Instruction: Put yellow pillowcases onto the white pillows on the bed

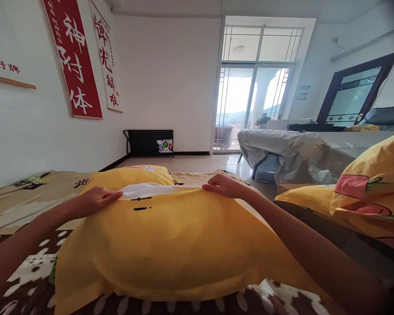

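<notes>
A plump pillow in a yellow pillowcase [170, 245] lies on the bed in front of me. At its far open end a strip of the white inner pillow [144, 190] shows. My left hand [96, 199] pinches the left corner of the case's open edge, fingers closed on the fabric. My right hand [225, 186] grips the same edge at its right corner, fingers curled over the cloth. Both forearms reach across the pillow from the near side.
The bed carries a brown and white patterned sheet [29, 267] and a beige cover [26, 192]. Another yellow pillow [374, 183] rests at the right. A table draped in grey cloth [292, 153] stands beyond, before glass balcony doors [249, 105]. Red banners [74, 57] hang left.
</notes>
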Available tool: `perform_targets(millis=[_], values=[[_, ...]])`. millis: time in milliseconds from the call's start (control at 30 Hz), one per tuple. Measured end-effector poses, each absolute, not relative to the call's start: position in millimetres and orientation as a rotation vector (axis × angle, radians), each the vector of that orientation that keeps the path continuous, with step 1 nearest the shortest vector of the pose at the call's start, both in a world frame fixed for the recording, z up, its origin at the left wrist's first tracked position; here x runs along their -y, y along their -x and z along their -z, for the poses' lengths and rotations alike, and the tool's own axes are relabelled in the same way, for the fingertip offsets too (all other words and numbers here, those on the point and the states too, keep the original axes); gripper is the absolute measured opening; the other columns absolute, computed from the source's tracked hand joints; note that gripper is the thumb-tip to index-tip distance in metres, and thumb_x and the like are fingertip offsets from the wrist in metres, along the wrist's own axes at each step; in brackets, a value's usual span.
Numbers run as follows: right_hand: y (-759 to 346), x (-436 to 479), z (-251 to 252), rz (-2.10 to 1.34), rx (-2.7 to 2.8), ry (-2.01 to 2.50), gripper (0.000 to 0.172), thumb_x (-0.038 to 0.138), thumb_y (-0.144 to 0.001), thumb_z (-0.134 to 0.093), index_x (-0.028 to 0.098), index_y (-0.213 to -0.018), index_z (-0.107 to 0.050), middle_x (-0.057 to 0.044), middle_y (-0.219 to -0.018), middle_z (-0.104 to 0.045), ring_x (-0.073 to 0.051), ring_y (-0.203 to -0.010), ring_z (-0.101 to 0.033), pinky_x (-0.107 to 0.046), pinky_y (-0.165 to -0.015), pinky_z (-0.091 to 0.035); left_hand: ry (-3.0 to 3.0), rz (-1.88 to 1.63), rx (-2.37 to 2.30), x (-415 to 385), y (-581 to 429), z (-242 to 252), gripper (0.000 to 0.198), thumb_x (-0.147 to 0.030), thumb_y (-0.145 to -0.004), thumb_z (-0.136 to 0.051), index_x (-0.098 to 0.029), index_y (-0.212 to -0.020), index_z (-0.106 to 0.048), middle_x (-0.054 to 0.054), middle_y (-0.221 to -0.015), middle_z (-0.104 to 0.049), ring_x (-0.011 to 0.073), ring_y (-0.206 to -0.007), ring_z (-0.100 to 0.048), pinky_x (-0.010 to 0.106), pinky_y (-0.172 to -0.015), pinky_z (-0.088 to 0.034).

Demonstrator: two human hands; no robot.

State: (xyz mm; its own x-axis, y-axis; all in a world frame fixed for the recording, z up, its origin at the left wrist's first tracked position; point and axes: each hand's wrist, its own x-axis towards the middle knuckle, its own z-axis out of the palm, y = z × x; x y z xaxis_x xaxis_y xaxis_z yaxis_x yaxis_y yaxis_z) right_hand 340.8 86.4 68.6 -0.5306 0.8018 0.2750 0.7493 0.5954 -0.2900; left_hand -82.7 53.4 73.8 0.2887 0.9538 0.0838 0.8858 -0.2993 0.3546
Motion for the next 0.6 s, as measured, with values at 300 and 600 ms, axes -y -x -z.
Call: perform_targets(millis=[300,600], values=[[-327.7,-75.8,13.6,0.332,2.684,1.143,0.052,0.046,-0.094,-0.037,0.021,-0.053,-0.058,-0.004,-0.051,-0.057,-0.016,-0.054,-0.046,-0.036,-0.075,-0.035,-2.309,0.024,-1.758,-59.6,56.9,49.4,0.057,-0.065,-0.083,-0.029,-0.018,-0.066,-0.056,0.012,-0.081,-0.067,0.0265,-0.075,-0.06,0.033,-0.066,-0.039],[-310.7,-81.0,-164.8,1.123,2.11,1.053,0.065,0.051,-0.096,-0.023,0.019,-0.055,-0.061,-0.002,-0.05,-0.057,-0.012,-0.047,-0.036,-0.037,-0.076,-0.028,-2.372,-0.856,-2.624,-42.7,99.8,-177.0,0.073,-0.063,-0.088,-0.013,-0.016,-0.075,-0.067,0.002,-0.063,-0.05,0.0202,-0.071,-0.054,0.033,-0.073,-0.042]])
